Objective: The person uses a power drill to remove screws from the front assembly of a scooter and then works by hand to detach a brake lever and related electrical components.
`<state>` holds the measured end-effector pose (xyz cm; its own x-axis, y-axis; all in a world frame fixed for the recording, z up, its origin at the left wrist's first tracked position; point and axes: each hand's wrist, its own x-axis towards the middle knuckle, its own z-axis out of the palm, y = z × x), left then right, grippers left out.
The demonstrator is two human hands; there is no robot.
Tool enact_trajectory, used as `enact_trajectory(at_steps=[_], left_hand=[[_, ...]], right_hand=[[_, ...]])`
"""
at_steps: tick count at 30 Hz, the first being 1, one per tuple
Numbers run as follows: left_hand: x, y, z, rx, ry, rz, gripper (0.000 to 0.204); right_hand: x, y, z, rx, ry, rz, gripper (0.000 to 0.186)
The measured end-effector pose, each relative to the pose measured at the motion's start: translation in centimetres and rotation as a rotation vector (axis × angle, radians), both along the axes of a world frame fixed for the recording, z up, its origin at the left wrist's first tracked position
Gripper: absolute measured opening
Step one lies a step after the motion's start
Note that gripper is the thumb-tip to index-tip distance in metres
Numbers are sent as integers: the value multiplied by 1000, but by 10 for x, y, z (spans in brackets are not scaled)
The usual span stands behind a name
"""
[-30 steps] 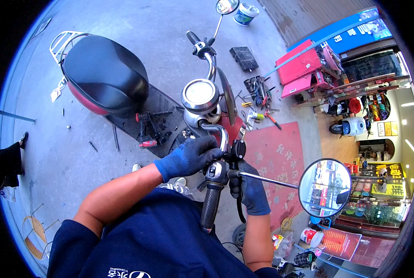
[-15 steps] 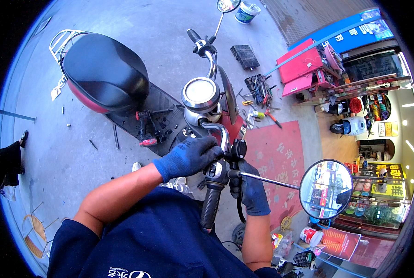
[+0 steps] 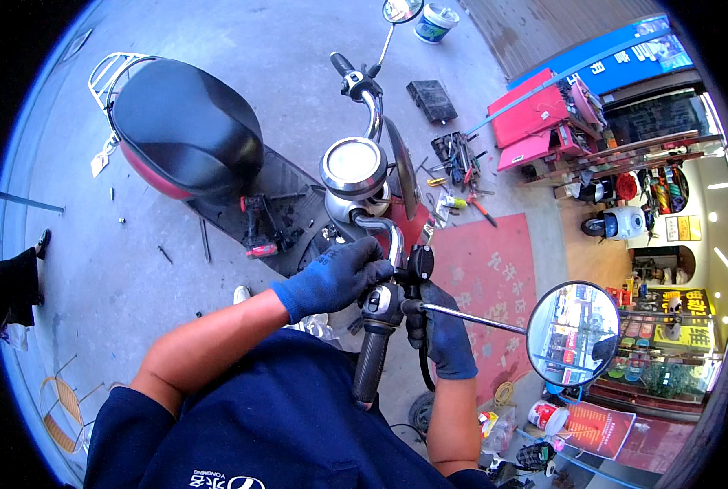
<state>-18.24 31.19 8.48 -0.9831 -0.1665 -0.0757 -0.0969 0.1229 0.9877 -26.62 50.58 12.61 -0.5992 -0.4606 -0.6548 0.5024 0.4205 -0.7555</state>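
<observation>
A scooter stands in front of me, its chrome handlebar (image 3: pixel 395 236) bending toward my body. My left hand (image 3: pixel 331 277), in a blue and dark work glove, is closed around the bar beside the grey switch housing (image 3: pixel 380 301). On the other side of that housing my right hand (image 3: pixel 445 334), gloved alike, has its fingers curled at the inner end of the mirror stem (image 3: pixel 478 318). A black brake lever (image 3: pixel 425 367) runs down beside this hand. The stem carries a round mirror (image 3: pixel 573 334). Below the housing is a black rubber grip (image 3: pixel 369 363). My fingertips are partly hidden.
A red cordless drill (image 3: pixel 258 228) lies on the scooter's footboard, near the black seat (image 3: pixel 184 122). Scattered hand tools (image 3: pixel 461 159), a black case (image 3: pixel 431 100) and a red cabinet (image 3: pixel 535 114) are beyond the front. A red mat (image 3: pixel 494 277) lies on the right. Someone's dark-clothed leg (image 3: pixel 17 285) shows far left.
Almost nothing differs; both hands keep their places on the handlebar and at the mirror stem. The view has shifted very slightly.
</observation>
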Motion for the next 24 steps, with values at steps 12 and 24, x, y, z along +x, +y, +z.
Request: enact_trajectory(at_steps=[12,24], left_hand=[[-5,6,-5,60,-14,89,33],[-7,1,-6,178,-114,46,35]], right_hand=[[-1,1,-2,-1,8,2,34],[1,3,-6,-11,53,8,35]])
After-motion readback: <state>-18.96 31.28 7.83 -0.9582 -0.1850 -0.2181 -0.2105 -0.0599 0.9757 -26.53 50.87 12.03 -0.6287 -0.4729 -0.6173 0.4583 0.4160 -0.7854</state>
